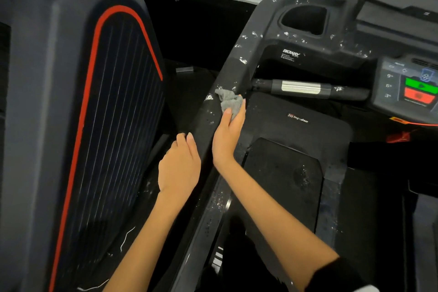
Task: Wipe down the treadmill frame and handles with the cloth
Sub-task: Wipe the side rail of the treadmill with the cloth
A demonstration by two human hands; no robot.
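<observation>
A black treadmill fills the right side, its left side rail (pixel 208 111) speckled with white debris. My right hand (pixel 228 135) presses a crumpled grey cloth (pixel 228 101) onto that rail, just below where it meets the console arm (pixel 251 38). My left hand (pixel 180 166) rests against the outer side of the same rail lower down, fingers loosely curled and holding nothing. A black handle with a silver sensor grip (pixel 301 89) juts out to the right of the cloth.
A neighbouring machine's dark shroud with a red outline (pixel 94 114) stands close on the left. The console (pixel 407 85) with green and red buttons and a cup holder (pixel 305 19) sits upper right. The motor cover (pixel 298 121) and belt (pixel 282 185) lie below.
</observation>
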